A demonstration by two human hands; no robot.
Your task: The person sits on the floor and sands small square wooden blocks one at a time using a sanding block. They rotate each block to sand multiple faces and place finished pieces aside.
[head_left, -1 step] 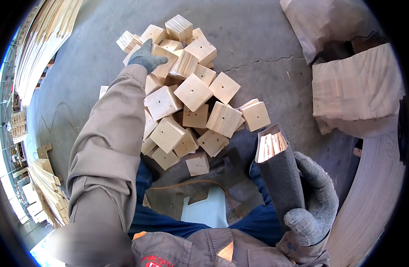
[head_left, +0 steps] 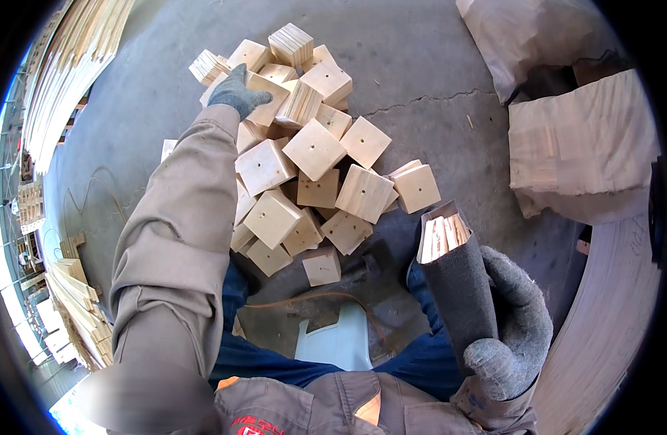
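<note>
My left hand [head_left: 237, 94], in a grey knit glove, reaches to the far left part of a pile of wooden blocks [head_left: 315, 148]. It rests on a pale block [head_left: 270, 109], its thumb and forefinger spread apart on it. The hand itself hides part of that block. At the lower right, my gloved right hand [head_left: 518, 326] is wrapped round a sanding block [head_left: 457, 290]. This is a dark grey rough sleeve with several wood pieces packed inside, their pale ends showing at the top. It stands tilted above my right thigh, apart from the pile.
Several blocks bear a small hole in one face. A pale blue stool [head_left: 337, 341] is between my legs, with an orange hose [head_left: 312, 297] beyond it. Wrapped bundles [head_left: 583, 145] stand at the right; stacked boards [head_left: 76, 80] lie at the far left. The concrete floor [head_left: 420, 65] has a crack.
</note>
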